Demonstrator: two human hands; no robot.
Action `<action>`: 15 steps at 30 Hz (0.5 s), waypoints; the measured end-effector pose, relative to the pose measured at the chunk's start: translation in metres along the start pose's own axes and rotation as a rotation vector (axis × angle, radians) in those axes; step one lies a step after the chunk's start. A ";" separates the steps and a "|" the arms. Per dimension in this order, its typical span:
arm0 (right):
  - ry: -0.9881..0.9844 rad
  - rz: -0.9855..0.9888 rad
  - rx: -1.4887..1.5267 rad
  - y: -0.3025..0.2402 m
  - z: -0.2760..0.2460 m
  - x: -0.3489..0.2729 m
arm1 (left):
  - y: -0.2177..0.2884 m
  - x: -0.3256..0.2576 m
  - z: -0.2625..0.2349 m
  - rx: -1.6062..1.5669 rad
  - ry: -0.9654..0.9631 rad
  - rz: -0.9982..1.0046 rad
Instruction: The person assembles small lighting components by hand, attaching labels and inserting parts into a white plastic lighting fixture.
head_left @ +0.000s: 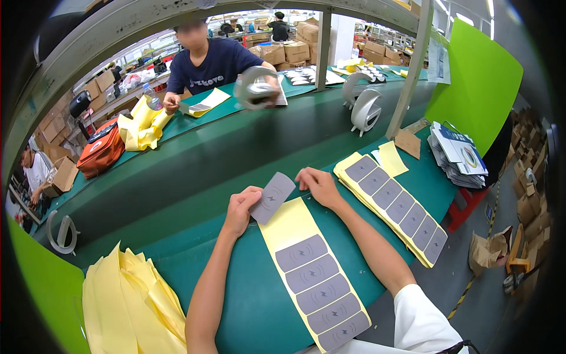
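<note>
Pinching gray sticker point(275, 196): left hand point(239, 210) | right hand point(320, 187): half-curled near sticker, grasp unclear

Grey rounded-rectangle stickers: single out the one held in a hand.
The grey rounded-rectangle sticker pinched in the person's bare left hand; it is off the yellow paper backing, while the other stickers lie on theirs.

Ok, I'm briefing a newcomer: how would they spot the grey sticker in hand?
On the near green table, find the yellow strip. At its bare far end, the left hand holds the sticker. Unlike the five stickers lined up below, it sits slanted, out of their row.
</note>
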State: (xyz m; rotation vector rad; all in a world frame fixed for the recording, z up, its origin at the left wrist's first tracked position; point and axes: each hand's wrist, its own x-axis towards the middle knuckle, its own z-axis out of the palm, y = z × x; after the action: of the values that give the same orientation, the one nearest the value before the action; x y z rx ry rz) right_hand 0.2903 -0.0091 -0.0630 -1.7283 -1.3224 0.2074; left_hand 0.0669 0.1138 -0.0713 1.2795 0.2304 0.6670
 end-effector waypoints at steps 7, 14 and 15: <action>-0.386 -0.057 0.721 -0.036 0.002 -0.031 | 0.011 -0.005 0.007 0.333 -0.150 0.030; -0.401 -0.053 0.822 -0.045 0.002 -0.040 | 0.020 -0.008 0.011 0.352 -0.286 -0.068; -0.374 -0.052 0.834 -0.046 0.005 -0.040 | 0.019 -0.009 0.010 0.356 -0.281 -0.070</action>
State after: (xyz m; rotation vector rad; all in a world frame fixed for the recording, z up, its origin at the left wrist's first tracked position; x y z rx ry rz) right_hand 0.2396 -0.0401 -0.0468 -0.9642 -1.2722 0.9432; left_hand 0.0583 0.1032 -0.0522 1.6808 0.1648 0.3887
